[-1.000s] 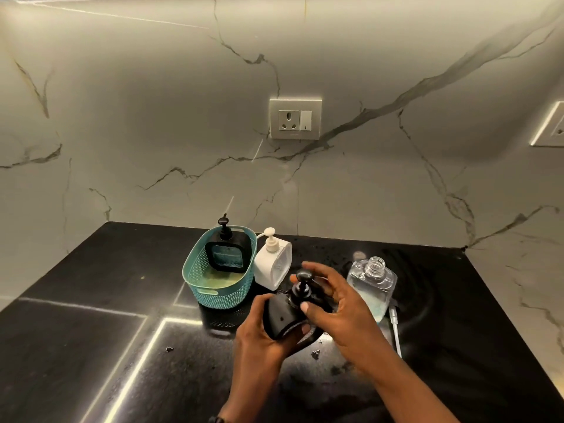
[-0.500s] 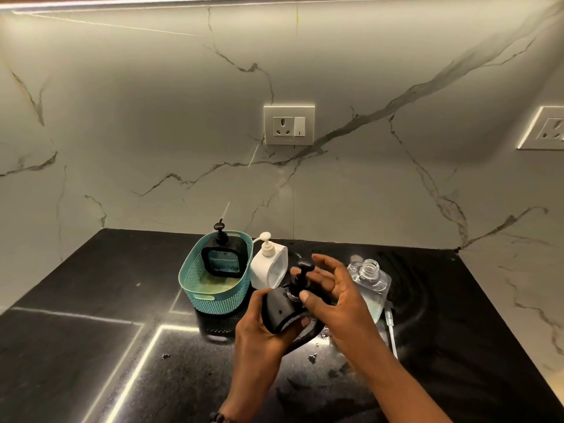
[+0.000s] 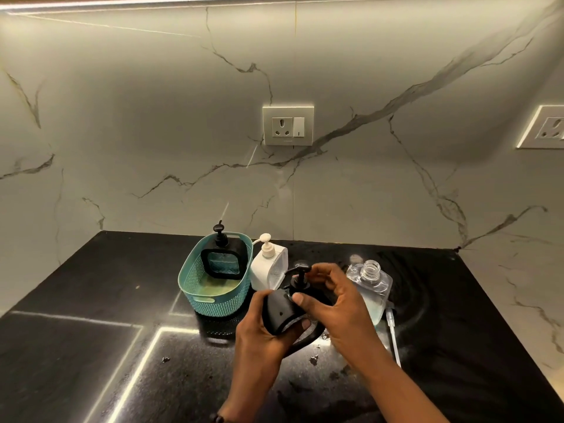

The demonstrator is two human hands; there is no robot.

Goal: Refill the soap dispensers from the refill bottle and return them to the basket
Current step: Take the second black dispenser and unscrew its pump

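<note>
My left hand grips the body of a black soap dispenser, tilted above the black counter. My right hand pinches its black pump head with thumb and fingers. A teal basket stands just to the left, holding another black dispenser upright. A white dispenser stands beside the basket on its right. The clear refill bottle, cap off, sits behind my right hand with pale liquid in it.
A clear pump tube lies on the counter by the refill bottle. Small specks and wet spots dot the counter near my hands. A marble wall with a socket rises behind; a second socket is at the far right.
My right thumb and fingers have shifted round the pump head while the left hand keeps the black dispenser. The view has tilted slightly; nothing else moved.
</note>
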